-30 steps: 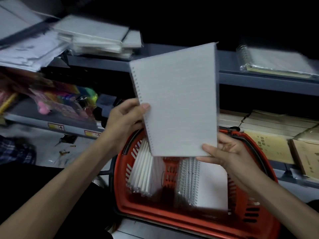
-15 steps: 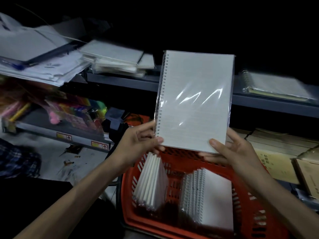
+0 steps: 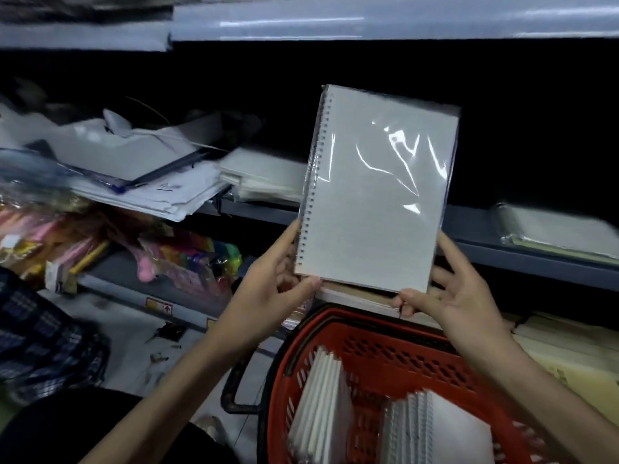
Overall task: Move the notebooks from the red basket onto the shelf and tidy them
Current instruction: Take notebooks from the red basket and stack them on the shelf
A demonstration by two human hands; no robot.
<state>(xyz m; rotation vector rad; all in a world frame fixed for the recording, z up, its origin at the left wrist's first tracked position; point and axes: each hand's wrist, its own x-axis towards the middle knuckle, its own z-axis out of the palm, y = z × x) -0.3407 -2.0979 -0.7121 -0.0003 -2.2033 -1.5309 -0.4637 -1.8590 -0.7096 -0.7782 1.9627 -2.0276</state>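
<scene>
The left hand (image 3: 278,279) pinches one wrapped notebook (image 3: 375,195) at its lower left corner and the right hand (image 3: 452,289) grips the lower right, holding it upright before the shelf (image 3: 485,244), above the basket (image 3: 402,356). Two rows of notebooks (image 3: 321,410) stand in the basket, so most work seems left.

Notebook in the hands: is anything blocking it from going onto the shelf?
Nothing visible blocks it. The left hand and right hand hold the notebook up before the shelf. A paper pile lies on it to the left, the other notebook to the right, both off to the side.
</scene>
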